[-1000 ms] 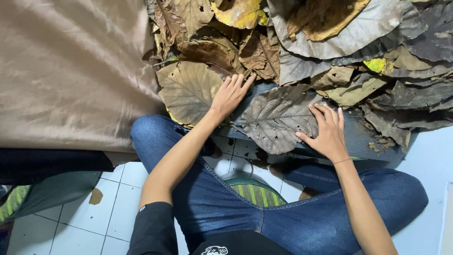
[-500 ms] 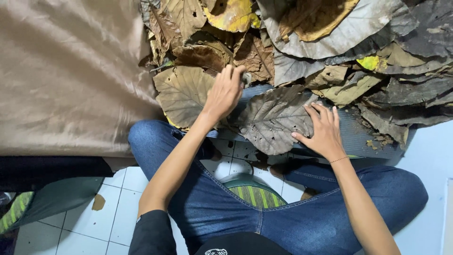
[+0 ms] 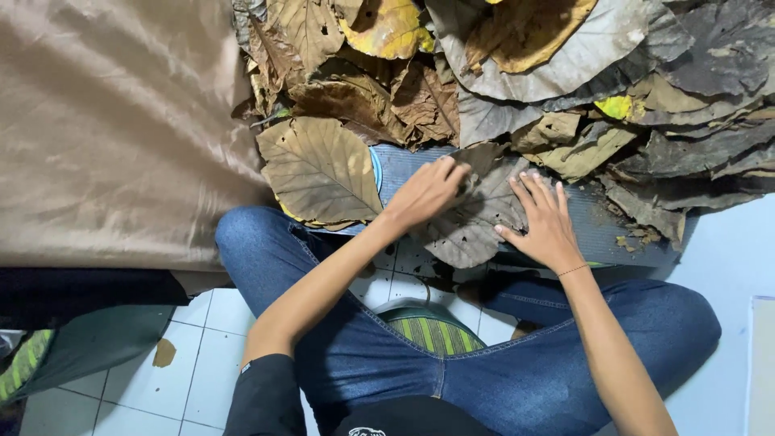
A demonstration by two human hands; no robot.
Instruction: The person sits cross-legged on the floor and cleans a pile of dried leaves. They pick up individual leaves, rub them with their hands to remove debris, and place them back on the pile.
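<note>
The fingers of the left hand (image 3: 425, 194) lay flat and spread on a large grey-brown dried leaf (image 3: 476, 214), pressing it without gripping. The right hand (image 3: 546, 222) rested beside it on the same leaf, fingers splayed and loose, holding nothing. The leaf lay on a blue-grey ribbed mat (image 3: 589, 226) just past the person's knees. To its left lay a tan leaf (image 3: 321, 171); behind, a heap of dry leaves (image 3: 565, 73). Beige cloth (image 3: 113, 137) covered the left side.
</note>
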